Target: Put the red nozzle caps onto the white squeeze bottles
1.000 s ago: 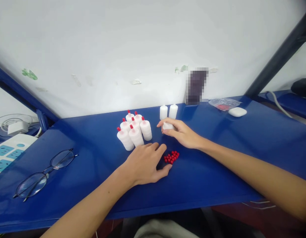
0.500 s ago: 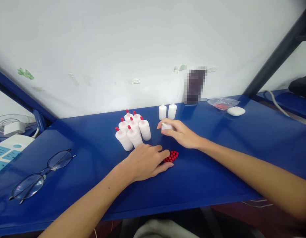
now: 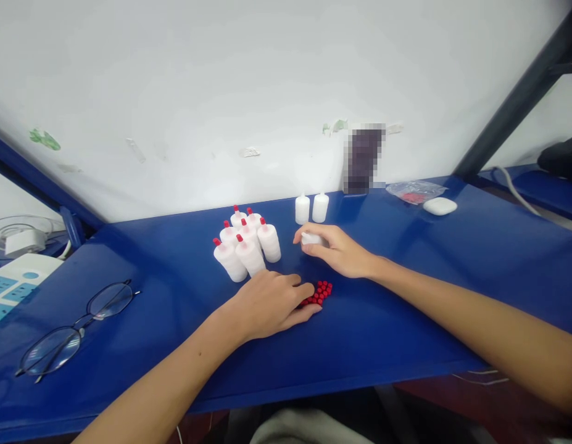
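Observation:
My right hand (image 3: pixel 336 250) is wrapped round a small white bottle (image 3: pixel 310 238) on the blue table (image 3: pixel 406 308). My left hand (image 3: pixel 271 302) rests on the table with its fingertips pinched over a pile of small red caps (image 3: pixel 320 292). Just behind my left hand stand several white bottles with red caps (image 3: pixel 246 243) in a cluster. Two uncapped white bottles (image 3: pixel 311 208) stand by the wall, behind my right hand.
A pair of glasses (image 3: pixel 75 327) lies at the left. A power strip (image 3: pixel 12 290) sits at the far left edge. A clear bag with red bits (image 3: pixel 415 192) and a white case (image 3: pixel 440 205) lie at the back right. A white wall runs behind.
My left hand has slid right onto the red caps and its fingers have closed over them. My right hand has kept hold of the white bottle, hardly moving.

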Tool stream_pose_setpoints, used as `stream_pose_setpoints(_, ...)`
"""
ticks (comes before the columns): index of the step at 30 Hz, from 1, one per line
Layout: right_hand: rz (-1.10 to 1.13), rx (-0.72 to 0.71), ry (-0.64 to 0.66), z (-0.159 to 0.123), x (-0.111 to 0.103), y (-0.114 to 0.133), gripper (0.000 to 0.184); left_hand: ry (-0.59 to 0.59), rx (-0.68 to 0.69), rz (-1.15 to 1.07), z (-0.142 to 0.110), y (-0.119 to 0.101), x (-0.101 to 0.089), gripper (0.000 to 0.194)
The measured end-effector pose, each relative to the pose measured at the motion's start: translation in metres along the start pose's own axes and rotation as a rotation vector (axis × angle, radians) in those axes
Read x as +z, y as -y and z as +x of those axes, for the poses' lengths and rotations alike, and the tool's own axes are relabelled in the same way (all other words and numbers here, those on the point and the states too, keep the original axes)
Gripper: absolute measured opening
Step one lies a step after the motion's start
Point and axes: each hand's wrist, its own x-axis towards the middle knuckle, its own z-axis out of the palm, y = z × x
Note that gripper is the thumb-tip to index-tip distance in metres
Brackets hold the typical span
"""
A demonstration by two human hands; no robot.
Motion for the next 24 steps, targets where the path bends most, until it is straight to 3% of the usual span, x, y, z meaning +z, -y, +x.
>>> stream_pose_setpoints(24,-0.05,-0.099,0.048,-0.002,0.0,0.0014,0.014,-0.022,0.029,-0.09,0.0012,0.001,0.0029,0.03)
